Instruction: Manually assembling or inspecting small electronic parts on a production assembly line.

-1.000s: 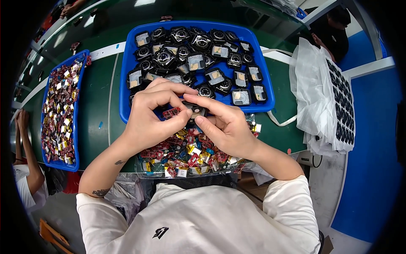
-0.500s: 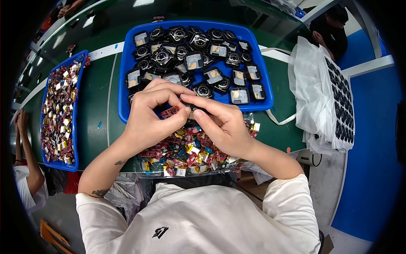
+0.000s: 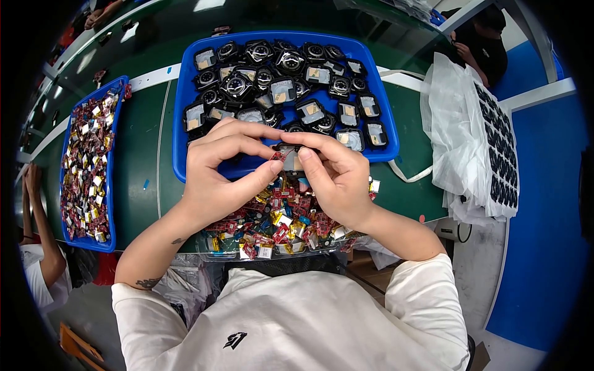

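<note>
Over the near edge of a blue tray (image 3: 178, 123), both hands meet at a black watch case (image 3: 292, 162) with its hollow inside facing up. My right hand (image 3: 341, 176) grips the case between thumb and fingers. A small red circuit board (image 3: 279, 156) is pinched by the thumb and fingertips of my left hand (image 3: 216, 164), at the case's left side. Whether the board sits inside the case cannot be made out. Below the hands lies a pile of red boards with white and yellow battery pieces (image 3: 288, 226). Several black watch cases (image 3: 283, 91) fill the blue tray, some face up, some hollow side up.
To the left, a long blue tray (image 3: 111, 213) is heaped with similar boards. White wrapping sheets (image 3: 455, 117) and a panel of black parts (image 3: 498, 148) stand at the right of the green table (image 3: 141, 179). Another person's hands (image 3: 32, 179) show at far left; a person (image 3: 486, 46) is at upper right.
The watch case has tilted so that its hollow inside now shows. My left hand has drawn the red board to the case's left side, and my right fingers have shifted along the case.
</note>
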The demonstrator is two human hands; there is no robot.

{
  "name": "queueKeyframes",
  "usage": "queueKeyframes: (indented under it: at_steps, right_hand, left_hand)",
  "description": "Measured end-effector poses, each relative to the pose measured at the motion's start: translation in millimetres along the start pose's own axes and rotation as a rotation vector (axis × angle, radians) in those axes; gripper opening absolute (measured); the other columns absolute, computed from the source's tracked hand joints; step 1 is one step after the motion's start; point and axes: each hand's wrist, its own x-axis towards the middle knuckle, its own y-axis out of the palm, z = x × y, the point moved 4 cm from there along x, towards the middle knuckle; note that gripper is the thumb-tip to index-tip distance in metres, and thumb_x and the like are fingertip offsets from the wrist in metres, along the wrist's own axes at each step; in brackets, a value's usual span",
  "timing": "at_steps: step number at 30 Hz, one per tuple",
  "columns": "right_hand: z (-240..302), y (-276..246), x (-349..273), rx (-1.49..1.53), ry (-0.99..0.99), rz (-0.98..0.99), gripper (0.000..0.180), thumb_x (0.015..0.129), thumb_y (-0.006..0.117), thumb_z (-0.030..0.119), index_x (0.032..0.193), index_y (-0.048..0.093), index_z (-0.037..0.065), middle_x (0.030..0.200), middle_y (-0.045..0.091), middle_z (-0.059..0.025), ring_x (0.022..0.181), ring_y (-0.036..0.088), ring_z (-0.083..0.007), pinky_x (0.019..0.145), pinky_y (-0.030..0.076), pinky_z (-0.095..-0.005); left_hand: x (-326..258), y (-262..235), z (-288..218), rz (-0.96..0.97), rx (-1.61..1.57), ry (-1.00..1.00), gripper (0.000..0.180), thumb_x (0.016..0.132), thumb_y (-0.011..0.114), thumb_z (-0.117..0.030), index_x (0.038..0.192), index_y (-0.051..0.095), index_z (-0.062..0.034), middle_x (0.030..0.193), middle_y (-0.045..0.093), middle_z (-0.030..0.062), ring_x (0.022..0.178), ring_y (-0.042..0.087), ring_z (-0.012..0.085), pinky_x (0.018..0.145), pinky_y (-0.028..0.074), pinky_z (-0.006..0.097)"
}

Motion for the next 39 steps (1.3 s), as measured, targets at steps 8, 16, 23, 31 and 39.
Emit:
queueKeyframes:
  at_steps: [8,16,23,31,39]
  right_hand:
    - [0,-1,3,0.156,0.058,-0.043,0.025,0.093,0.053,0.005,0.116,0.06,0.0,0.096,0.065,-0.0038,0.072,0.056,-0.0019,0.058,0.048,-0.0173]
    - [1,-8,4,0.166,0.003,0.017,0.018,0.084,0.057,-0.006,0.102,0.061,-0.004,0.101,0.066,-0.0117,0.08,0.061,-0.008,0.066,0.051,-0.0195]
    - [-1,-7,1,-0.047,-0.259,-0.06,0.018,0.078,0.061,-0.007,0.094,0.064,-0.003,0.099,0.068,-0.0134,0.087,0.067,-0.0168,0.076,0.055,-0.0257]
    - [0,-3,2,0.019,-0.294,-0.041,0.022,0.077,0.064,-0.004,0.099,0.062,-0.003,0.103,0.068,-0.0144,0.09,0.067,-0.0176,0.078,0.054,-0.0262]
    - [14,-9,9,-0.415,-0.335,-0.053,0.018,0.078,0.07,0.005,0.096,0.068,0.002,0.088,0.066,-0.0086,0.058,0.056,-0.0081,0.049,0.044,-0.0212]
  left_hand:
    - [-1,-1,4,-0.002,-0.08,-0.108,0.009,0.07,0.074,-0.004,0.075,0.067,-0.0031,0.082,0.064,0.0068,0.073,0.057,0.0128,0.061,0.042,0.024]
    - [-4,5,1,0.086,-0.075,-0.094,0.009,0.072,0.074,-0.005,0.077,0.067,-0.0016,0.072,0.064,0.0032,0.065,0.056,0.0102,0.058,0.042,0.022]
    - [-10,11,5,0.102,-0.292,-0.339,0.01,0.077,0.074,-0.007,0.079,0.067,0.0004,0.073,0.064,0.0017,0.064,0.055,0.0045,0.058,0.044,0.019]
    - [-10,11,10,-0.027,-0.416,-0.427,0.015,0.078,0.073,-0.007,0.085,0.064,0.0014,0.075,0.064,0.0014,0.063,0.053,0.002,0.057,0.042,0.017]
    - [-8,9,11,0.029,-0.17,-0.348,0.012,0.077,0.073,-0.009,0.081,0.068,-0.0002,0.072,0.063,0.0007,0.057,0.046,0.0031,0.052,0.038,0.019]
